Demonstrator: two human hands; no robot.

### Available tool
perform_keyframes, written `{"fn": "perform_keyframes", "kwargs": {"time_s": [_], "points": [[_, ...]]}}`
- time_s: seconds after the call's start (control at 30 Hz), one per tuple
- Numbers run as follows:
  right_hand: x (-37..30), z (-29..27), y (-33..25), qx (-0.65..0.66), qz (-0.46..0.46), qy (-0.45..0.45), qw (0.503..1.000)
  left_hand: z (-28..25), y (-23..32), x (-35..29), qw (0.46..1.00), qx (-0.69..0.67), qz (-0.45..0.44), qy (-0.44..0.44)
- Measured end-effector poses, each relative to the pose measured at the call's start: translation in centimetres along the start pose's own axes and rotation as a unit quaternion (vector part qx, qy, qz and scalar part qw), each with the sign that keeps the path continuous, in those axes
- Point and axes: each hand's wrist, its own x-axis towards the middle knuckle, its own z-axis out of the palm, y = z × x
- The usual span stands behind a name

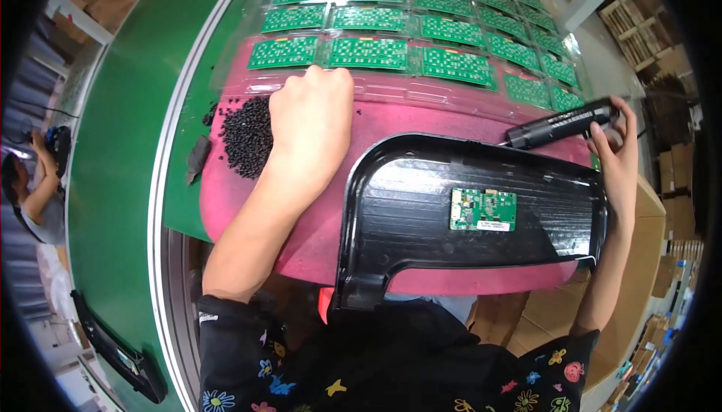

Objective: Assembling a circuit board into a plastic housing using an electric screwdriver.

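My left hand (314,115) rests knuckles up on the pink mat (391,115), fingers curled down beside a heap of small black screws (246,137); whether it holds any is hidden. My right hand (618,152) grips a black electric screwdriver (560,124) at the right, its tip pointing left above the upper edge of a black plastic housing (421,216). The housing lies on the mat in front of me with a small green circuit board (483,209) set in its middle.
Clear trays filled with several green circuit boards (368,52) lie beyond the mat. A green conveyor belt (120,156) runs along the left, with another black housing (120,355) on it. Another person (34,186) works at far left. Cardboard boxes (677,209) stand at right.
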Motion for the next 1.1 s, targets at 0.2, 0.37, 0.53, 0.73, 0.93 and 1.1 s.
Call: {"fn": "perform_keyframes", "kwargs": {"time_s": [0.2,0.37,0.53,0.73,0.93,1.1], "points": [[0.8,7.0,-4.6,0.278,-0.081,0.036,0.956,0.7,0.5,-0.4,0.998,0.012,0.058,0.025],[3.0,10.2,-6.3,0.298,-0.013,-0.054,0.953,0.5,0.8,-0.5,0.997,-0.009,0.081,0.017],[4.0,9.8,-7.2,0.222,0.057,-0.111,0.967,1.1,-0.1,-0.5,0.995,-0.072,0.065,-0.003],[0.7,7.8,-9.7,0.562,0.011,-0.050,0.826,-0.5,-0.1,-0.3,0.978,-0.184,0.085,0.046],[-2.9,7.0,-10.1,0.705,-0.045,-0.115,0.698,-2.3,4.0,-1.5,0.809,-0.530,0.254,-0.012],[-4.2,6.6,-9.5,0.757,-0.081,-0.131,0.635,-1.2,5.6,-1.9,0.755,-0.591,0.284,-0.010]]}}
